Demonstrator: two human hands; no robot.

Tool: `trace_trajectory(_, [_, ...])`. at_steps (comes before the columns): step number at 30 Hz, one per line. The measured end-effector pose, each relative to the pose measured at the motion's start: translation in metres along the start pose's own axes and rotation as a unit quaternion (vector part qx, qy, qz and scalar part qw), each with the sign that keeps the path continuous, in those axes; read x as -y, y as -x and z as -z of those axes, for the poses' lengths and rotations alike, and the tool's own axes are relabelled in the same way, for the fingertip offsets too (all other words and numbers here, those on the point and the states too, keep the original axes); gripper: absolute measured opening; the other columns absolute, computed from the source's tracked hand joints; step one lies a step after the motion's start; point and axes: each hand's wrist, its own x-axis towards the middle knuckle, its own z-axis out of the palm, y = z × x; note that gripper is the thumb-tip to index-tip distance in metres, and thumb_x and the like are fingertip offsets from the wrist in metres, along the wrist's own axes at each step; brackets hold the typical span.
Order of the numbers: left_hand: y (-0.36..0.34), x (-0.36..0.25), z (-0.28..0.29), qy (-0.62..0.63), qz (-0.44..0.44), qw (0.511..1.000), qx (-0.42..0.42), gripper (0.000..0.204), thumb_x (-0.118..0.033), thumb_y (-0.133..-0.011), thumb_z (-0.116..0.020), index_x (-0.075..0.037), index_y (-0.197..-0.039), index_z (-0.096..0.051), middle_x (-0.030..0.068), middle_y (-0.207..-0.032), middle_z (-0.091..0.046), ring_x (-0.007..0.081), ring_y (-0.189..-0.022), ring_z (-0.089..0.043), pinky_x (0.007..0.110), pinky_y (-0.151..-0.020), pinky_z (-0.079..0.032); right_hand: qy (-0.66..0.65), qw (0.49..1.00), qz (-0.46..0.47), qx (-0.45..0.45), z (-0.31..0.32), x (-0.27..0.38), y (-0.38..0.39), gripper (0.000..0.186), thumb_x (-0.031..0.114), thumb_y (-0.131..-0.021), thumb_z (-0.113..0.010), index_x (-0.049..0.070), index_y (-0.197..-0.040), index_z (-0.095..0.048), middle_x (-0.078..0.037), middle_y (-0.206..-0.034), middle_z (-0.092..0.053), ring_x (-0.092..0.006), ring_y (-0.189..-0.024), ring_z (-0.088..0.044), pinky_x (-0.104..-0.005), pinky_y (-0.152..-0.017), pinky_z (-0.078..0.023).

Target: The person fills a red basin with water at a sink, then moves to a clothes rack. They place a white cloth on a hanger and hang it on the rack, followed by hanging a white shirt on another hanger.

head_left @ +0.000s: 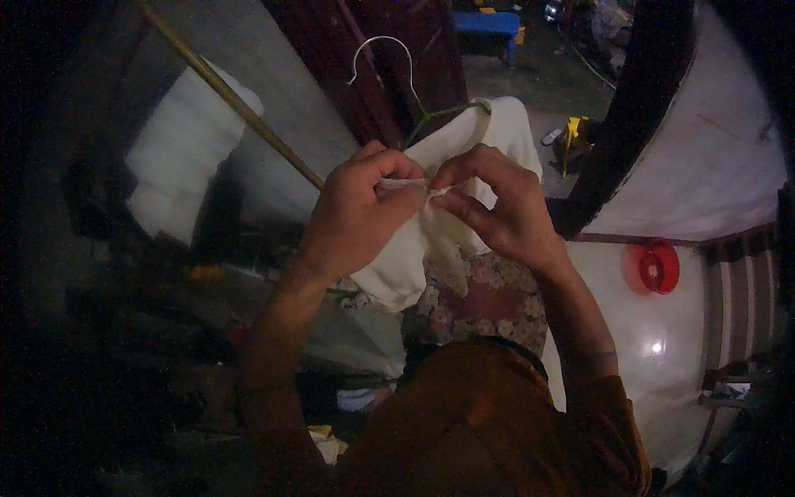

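While the cream garment (pixel 513 128) hangs in the centre of the frame on a wire hanger (pixel 411 70), both bare hands work close together at its upper edge. The left hand (pixel 360 203), just left of centre, has its fingers curled and its thumb pressed against them, pinching a narrow strip of the fabric. The right hand (pixel 513 207), just right of centre, nips the same edge between thumb and forefinger, its tips right beside those of the left. The hanger's pale hook curves up above the hands, and its green shoulder runs into the garment's neckline. The lower part of the garment drapes below the hands, in front of a floral cloth (pixel 489 311) at lower centre. A yellowish pole (pixel 248 114) slants down from the upper left towards the left hand. A blue bench (pixel 489 25) stands at the top, and a round red plastic vessel (pixel 660 267) shows at the right.
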Motion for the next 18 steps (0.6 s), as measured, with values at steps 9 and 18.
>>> trace_trajectory(9, [0.013,-0.004,0.000,-0.057,-0.049,0.997,-0.033,0.010,-0.008,-0.081,-0.059,0.000,-0.085,-0.061,0.0102,-0.085,-0.054,0.0217,-0.081,-0.057,0.031,-0.071,-0.045,-0.042,0.999,-0.034,-0.001,-0.007,0.001,0.006,0.017,0.008,-0.077,-0.071,0.003,-0.090,-0.063,-0.007,-0.088,-0.064,-0.0170,-0.086,-0.061,-0.0301,-0.077,-0.047])
trace_trajectory(18, [0.019,-0.002,-0.005,-0.046,-0.054,0.996,-0.055,0.008,-0.006,-0.081,-0.058,-0.001,-0.086,-0.059,0.0117,-0.084,-0.053,0.0259,-0.079,-0.058,0.034,-0.068,-0.046,-0.011,1.000,-0.009,0.010,-0.017,0.001,0.005,0.018,0.007,-0.079,-0.068,0.003,-0.096,-0.063,-0.008,-0.093,-0.063,-0.0194,-0.087,-0.060,-0.0308,-0.077,-0.047])
